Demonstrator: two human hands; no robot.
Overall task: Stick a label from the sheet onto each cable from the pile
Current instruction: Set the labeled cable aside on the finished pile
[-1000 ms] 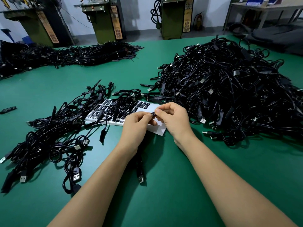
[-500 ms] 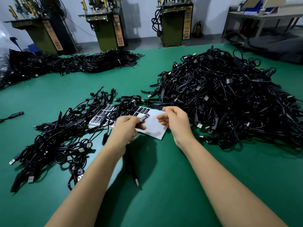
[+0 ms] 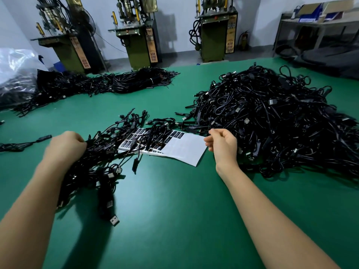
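Both forearms are bare up to the frame's edge, with no sleeves in view. The left hand [image 3: 65, 145] and right hand [image 3: 223, 145] are bare and ungloved.

The hands have parted. The left hand [image 3: 65, 145] has swung out to nine o'clock onto the labelled cables [image 3: 97, 162]; the right hand [image 3: 223, 145] now hovers at the sheet's [image 3: 184, 150] three o'clock edge, fingers curled.

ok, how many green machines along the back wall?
3. One at back left, one left of centre, one right of centre, all standing beyond the green table. More may sit outside the frame.
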